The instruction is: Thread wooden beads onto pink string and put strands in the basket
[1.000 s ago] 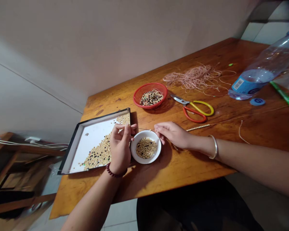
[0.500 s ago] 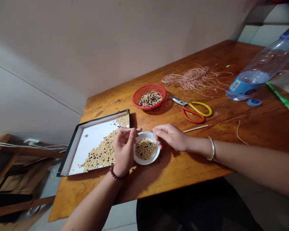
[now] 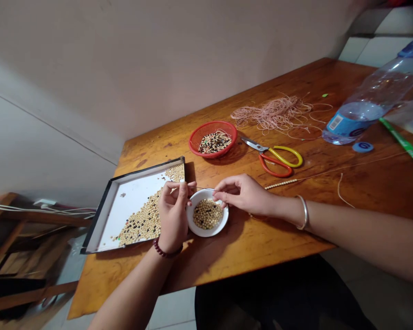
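Note:
Over the table, my left hand (image 3: 174, 208) pinches one end of a thin needle-like wire (image 3: 203, 188) between thumb and forefinger. It is closed, next to the bead tray. My right hand (image 3: 242, 197) has its thumb and fingers drawn together at the far end of the wire, above the rim of a small white bowl (image 3: 190, 225). What those fingertips hold is too small to make out. Small cream beads (image 3: 206, 214), with a few dark ones, lie in the bowl. A strand of threaded beads (image 3: 281, 184) emerges from behind my right wrist, its thread running right.
A black-edged white tray (image 3: 132, 190) of loose beads stands left. Behind are a red basket (image 3: 196, 145) of beads, scissors (image 3: 282, 159) and tangled pink thread (image 3: 278, 112). A water bottle (image 3: 356, 117), its blue cap (image 3: 362, 146) and a green strip (image 3: 404, 143) lie right.
My left hand has shifted slightly left. The fingers of my right hand have moved left, over the bowl's rim, and the bowl has slid slightly left.

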Tool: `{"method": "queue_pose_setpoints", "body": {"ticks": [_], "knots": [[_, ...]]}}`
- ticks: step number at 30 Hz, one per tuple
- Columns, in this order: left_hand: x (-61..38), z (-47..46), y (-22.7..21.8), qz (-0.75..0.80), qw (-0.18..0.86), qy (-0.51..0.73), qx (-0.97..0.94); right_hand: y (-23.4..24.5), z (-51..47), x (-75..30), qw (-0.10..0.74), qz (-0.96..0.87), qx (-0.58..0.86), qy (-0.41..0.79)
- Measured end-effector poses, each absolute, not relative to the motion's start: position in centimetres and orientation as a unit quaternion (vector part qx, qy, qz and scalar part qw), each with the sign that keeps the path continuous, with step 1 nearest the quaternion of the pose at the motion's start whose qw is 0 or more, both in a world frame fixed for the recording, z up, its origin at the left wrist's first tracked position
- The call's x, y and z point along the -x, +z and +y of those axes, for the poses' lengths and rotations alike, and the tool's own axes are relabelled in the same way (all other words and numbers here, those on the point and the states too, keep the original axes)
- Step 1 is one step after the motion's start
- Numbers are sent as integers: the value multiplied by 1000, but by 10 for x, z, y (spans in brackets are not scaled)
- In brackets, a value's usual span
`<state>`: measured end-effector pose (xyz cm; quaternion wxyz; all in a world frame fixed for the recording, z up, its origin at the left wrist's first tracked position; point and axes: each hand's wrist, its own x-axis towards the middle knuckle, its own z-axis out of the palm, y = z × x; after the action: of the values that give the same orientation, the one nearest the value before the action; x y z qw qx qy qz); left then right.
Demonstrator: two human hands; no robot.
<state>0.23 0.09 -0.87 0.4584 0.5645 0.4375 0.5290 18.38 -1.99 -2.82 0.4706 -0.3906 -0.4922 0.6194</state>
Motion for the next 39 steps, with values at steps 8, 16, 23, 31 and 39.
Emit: {"method": "queue_pose_setpoints", "body": {"ticks": [8, 16, 23, 31, 39], "knots": [[-3, 3, -7, 437, 479, 534, -542, -29, -17, -189, 447, -517, 390, 617], [-2, 2, -7, 445, 469, 536, -542, -29, -15, -192, 431, -524, 363, 639], [0, 4, -6, 465, 435, 569, -521, -33, -12, -192, 414, -500, 375, 661], [2, 6, -6, 454, 420, 581, -529, -21, -1, -213, 321, -503, 382, 706], [1, 9, -5, 462, 416, 602, -502, -21, 2, -214, 348, -562, 377, 649]]}}
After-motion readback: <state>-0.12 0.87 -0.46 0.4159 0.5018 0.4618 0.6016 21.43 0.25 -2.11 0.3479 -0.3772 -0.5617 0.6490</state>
